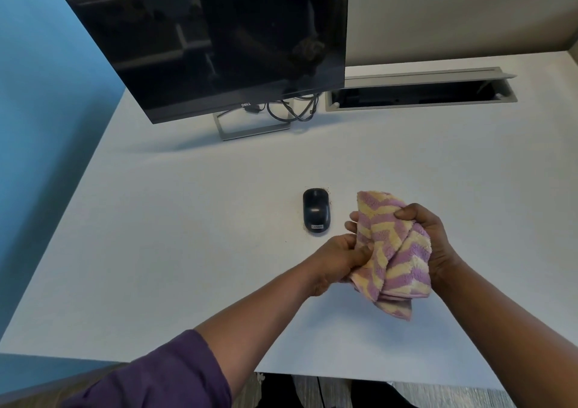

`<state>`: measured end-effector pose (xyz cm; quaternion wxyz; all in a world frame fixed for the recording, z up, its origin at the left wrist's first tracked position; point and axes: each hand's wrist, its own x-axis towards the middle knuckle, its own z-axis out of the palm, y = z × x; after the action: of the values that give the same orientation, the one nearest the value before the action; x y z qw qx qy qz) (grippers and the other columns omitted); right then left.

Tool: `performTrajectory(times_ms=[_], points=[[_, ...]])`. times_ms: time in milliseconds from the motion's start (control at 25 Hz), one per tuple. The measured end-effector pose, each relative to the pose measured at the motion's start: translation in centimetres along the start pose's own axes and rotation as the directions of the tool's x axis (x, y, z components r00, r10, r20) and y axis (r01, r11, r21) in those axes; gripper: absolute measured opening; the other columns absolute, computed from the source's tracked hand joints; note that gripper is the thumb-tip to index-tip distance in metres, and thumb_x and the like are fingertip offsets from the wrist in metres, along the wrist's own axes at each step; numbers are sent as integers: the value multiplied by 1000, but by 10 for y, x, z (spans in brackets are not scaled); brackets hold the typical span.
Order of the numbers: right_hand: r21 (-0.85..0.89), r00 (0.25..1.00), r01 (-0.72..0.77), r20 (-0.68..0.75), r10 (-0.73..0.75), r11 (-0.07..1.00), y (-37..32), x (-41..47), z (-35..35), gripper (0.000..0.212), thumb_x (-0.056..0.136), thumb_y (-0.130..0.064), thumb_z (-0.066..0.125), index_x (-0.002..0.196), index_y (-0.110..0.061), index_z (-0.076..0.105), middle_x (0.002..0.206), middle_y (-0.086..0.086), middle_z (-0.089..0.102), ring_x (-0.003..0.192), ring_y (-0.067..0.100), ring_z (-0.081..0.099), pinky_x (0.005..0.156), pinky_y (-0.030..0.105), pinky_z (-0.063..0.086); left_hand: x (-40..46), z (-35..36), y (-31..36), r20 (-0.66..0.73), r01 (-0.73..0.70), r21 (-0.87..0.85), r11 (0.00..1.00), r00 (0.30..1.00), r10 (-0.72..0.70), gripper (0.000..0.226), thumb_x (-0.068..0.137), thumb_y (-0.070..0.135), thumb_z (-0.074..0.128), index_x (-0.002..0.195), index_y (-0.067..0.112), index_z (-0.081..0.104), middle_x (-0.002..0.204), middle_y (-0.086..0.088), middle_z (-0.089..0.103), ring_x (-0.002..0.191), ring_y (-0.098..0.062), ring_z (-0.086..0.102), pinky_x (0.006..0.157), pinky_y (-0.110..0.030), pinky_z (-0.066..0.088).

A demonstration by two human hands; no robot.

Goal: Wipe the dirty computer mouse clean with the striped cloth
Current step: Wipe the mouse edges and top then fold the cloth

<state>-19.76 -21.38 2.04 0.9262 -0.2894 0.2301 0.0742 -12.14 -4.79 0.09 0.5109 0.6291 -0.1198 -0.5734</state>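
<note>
A black computer mouse (316, 210) lies on the white desk (187, 220), with small specks of dirt on the surface around it. The bunched purple and yellow striped cloth (394, 251) is held just above the desk, to the right of the mouse and apart from it. My right hand (428, 235) grips the cloth from its right side, fingers wrapped over the top. My left hand (337, 257) pinches the cloth's lower left edge.
A dark monitor (219, 41) on a grey stand (250, 126) rises at the back left, with black cables (291, 110) looped behind it. An open cable tray (419, 92) is set into the desk at the back right. A blue wall (47, 126) borders the left side.
</note>
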Motion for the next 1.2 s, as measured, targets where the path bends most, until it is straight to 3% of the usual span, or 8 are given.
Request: performTrajectory(times_ms=[120, 200, 320, 560, 720, 880, 1040, 1200], points=[[-95, 993, 11, -112, -21, 995, -5, 2, 1, 55, 77, -24, 53, 126, 2, 55, 96, 18, 65, 82, 33, 64, 78, 43, 53, 2, -24, 8, -226, -39, 422, 906, 963, 147, 27, 83, 45, 79, 88, 22, 65, 89, 3, 70, 78, -8, 63, 73, -30, 52], [-313, 977, 53, -178, -113, 948, -9, 8, 1, 55, 73, -20, 58, 125, -2, 54, 99, 18, 61, 81, 31, 60, 76, 43, 51, 3, -47, 20, -380, -9, 613, 790, 873, 306, 23, 80, 41, 81, 90, 27, 65, 90, 9, 68, 80, -9, 63, 71, -29, 51], [-746, 939, -18, -241, -244, 666, -12, 16, 8, 50, 71, -25, 59, 119, -17, 50, 106, 14, 60, 85, 25, 59, 72, 39, 51, 10, -83, 35, -440, 62, 765, 641, 777, 450, 26, 85, 36, 72, 110, 29, 66, 98, 9, 59, 89, -16, 60, 72, -30, 44], [-981, 949, -108, -150, -277, 163, -2, 46, 12, 51, 89, -23, 67, 129, -30, 38, 106, 4, 61, 83, 23, 64, 71, 39, 55, 35, -111, 61, -367, 208, 882, 424, 868, 336, 39, 81, 48, 76, 107, 21, 68, 95, 6, 55, 92, -25, 61, 71, -34, 48], [-996, 946, -56, -77, -314, 76, 6, 60, 15, 48, 85, -21, 67, 131, -29, 57, 109, -3, 67, 87, 13, 61, 67, 22, 45, 44, -114, 70, -356, 250, 900, 357, 894, 272, 40, 76, 51, 79, 107, 26, 72, 95, 8, 65, 90, -21, 62, 64, -28, 43], [-996, 912, 83, 61, -406, 35, 12, 75, 25, 21, 85, -29, 67, 106, -25, 68, 89, 1, 67, 83, 22, 60, 72, 28, 48, 47, -114, 75, -395, 288, 877, 385, 888, 235, 39, 72, 50, 84, 103, 29, 74, 99, 8, 69, 91, -21, 64, 62, -27, 40], [-1000, 928, 3, 6, -373, -8, 17, 95, 31, 31, 92, -40, 68, 120, -26, 68, 97, 6, 69, 91, 26, 63, 81, 38, 52, 47, -119, 70, -425, 282, 827, 486, 879, 215, 34, 69, 51, 85, 98, 34, 77, 85, 15, 67, 85, -17, 64, 63, -26, 44], [-996, 953, -90, -81, -291, -18, 14, 95, 27, 26, 91, -38, 61, 116, -43, 68, 92, -13, 67, 84, 15, 61, 67, 27, 45, 45, -123, 65, -438, 263, 793, 549, 873, 215, 50, 66, 57, 86, 112, 42, 72, 94, 18, 60, 90, -13, 58, 69, -27, 39]])
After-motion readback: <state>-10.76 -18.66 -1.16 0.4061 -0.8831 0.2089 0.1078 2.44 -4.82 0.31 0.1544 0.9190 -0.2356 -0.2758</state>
